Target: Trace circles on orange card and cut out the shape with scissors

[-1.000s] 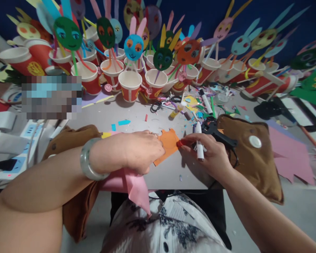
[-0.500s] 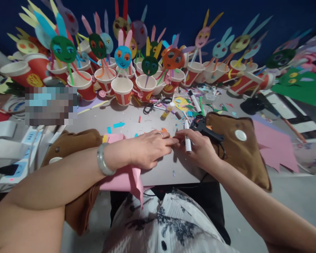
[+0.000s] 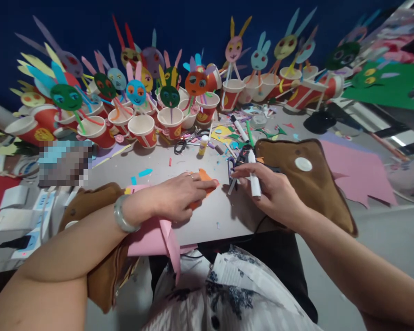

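Note:
My left hand (image 3: 177, 195) lies on the table with its index finger stretched out over a small piece of orange paper (image 3: 205, 175). The palm and fingers hide part of that paper. In my right hand (image 3: 278, 188) a white marker (image 3: 254, 177) is held between the fingers, tilted nearly upright. The right fingertips reach toward a small purple-edged item beside a black glue gun (image 3: 243, 156); whether they touch it I cannot tell. Pink paper (image 3: 148, 239) lies under my left forearm and hangs over the table edge.
Behind, several red paper cups (image 3: 141, 133) hold paper rabbit faces. A glue stick (image 3: 203, 146), black-handled scissors (image 3: 180, 146) and paper scraps lie before them. Brown cushions (image 3: 303, 184) flank the work area. A power strip (image 3: 43, 216) lies left, a black mouse (image 3: 319, 122) right.
My hands have moved apart, and the orange paper under my left hand is now more exposed. The marker stays in my right hand. The view has shifted to the right.

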### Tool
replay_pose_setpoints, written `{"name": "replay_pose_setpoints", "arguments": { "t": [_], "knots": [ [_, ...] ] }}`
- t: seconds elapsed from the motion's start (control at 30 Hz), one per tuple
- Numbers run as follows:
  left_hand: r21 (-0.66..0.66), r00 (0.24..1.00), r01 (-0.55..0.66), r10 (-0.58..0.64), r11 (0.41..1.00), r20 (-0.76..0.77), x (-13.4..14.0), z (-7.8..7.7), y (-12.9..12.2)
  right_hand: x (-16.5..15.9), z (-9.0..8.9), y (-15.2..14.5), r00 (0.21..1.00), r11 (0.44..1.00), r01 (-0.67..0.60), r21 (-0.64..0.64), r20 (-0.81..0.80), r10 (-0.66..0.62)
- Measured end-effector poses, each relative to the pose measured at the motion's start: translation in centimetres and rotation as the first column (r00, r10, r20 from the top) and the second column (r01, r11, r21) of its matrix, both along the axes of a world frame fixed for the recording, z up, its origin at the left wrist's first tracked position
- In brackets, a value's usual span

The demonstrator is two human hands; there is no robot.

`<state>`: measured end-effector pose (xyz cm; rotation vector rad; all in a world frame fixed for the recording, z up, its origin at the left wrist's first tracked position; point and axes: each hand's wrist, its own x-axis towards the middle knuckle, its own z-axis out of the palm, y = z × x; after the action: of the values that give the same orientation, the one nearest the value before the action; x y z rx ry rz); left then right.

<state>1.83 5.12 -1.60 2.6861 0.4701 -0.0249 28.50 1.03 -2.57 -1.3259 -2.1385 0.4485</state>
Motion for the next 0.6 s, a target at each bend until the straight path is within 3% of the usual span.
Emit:
{"name": "replay_pose_setpoints", "arguments": {
  "t": [0.23,0.43,0.6],
  "knots": [
    [-0.008,1.0,-0.004,0.004,1.0,-0.013,-0.09,-0.45,0.06,1.35,-0.13,-0.8,0.996,0.997,-0.071,0.004,0.059,0.071],
    [0.086,0.995,-0.031,0.039,0.996,-0.092,0.25,-1.02,-0.48,1.04,0.44,-0.75,0.997,0.997,-0.074,-0.019,-0.037,0.074],
    [0.139,0.98,-0.034,0.06,0.99,-0.187,0.22,-0.85,-0.87,0.67,0.61,-0.09,0.994,0.994,-0.105,0.019,0.007,0.105]
  ]
}}
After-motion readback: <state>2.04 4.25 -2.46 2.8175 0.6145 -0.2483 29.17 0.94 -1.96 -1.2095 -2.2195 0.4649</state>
